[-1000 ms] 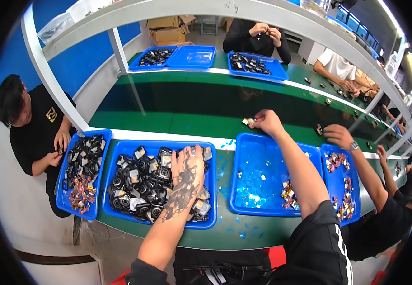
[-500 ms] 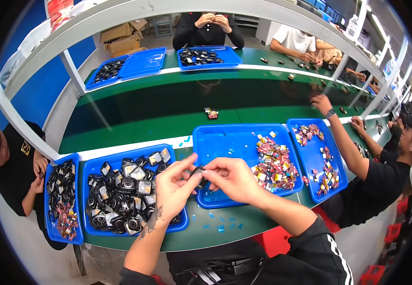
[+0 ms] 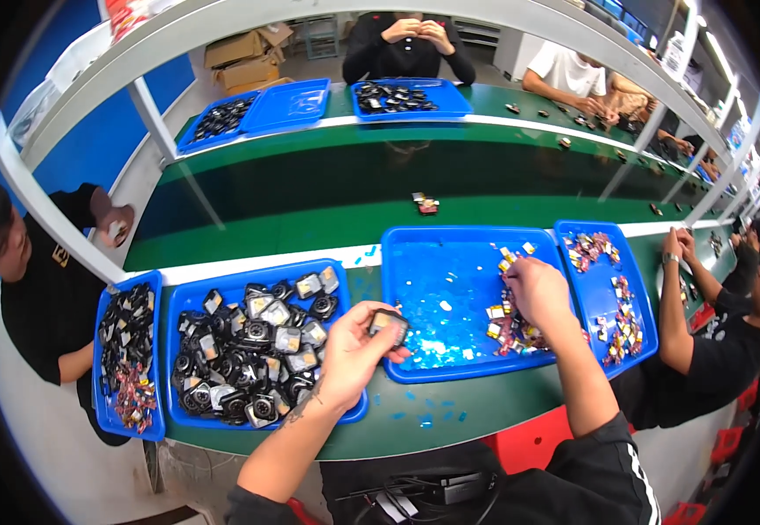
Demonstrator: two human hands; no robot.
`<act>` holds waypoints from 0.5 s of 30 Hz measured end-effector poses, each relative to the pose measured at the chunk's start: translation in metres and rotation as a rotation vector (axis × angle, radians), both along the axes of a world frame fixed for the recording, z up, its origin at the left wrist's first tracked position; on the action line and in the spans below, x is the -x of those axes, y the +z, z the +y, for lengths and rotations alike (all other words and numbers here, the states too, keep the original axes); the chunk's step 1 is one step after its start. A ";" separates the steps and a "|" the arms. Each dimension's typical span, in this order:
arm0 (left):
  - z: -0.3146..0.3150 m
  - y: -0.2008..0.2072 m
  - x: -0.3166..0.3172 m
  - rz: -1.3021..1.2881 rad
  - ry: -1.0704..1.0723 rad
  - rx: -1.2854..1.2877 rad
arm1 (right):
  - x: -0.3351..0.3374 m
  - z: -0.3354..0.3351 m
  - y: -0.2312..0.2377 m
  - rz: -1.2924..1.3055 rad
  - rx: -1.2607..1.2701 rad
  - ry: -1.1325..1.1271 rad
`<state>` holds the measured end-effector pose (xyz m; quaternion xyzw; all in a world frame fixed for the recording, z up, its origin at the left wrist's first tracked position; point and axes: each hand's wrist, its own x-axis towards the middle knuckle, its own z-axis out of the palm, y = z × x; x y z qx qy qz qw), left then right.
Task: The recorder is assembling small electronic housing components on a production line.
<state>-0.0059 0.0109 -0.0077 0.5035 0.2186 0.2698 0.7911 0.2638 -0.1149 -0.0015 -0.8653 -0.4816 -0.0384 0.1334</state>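
Holding one black case (image 3: 388, 325), the left hand (image 3: 354, 354) is by the blue tray (image 3: 450, 262), the right hand (image 3: 539, 297), grip unclear, at small parts (image 3: 504, 339) already piled, while many cases (image 3: 257, 332) remain heaped.

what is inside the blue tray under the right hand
The blue tray holds small red, yellow and white parts and scattered blue bits. The right hand covers some; what lies beneath it cannot be seen.
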 end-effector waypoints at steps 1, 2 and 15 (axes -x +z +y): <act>-0.002 -0.001 0.000 -0.010 0.009 0.058 | -0.003 -0.001 0.003 0.047 -0.097 0.035; -0.002 -0.001 0.001 -0.021 0.017 0.115 | -0.001 -0.001 0.006 0.095 -0.194 0.070; -0.005 -0.001 0.004 0.168 -0.054 -0.574 | 0.100 0.015 0.026 1.080 -0.387 0.321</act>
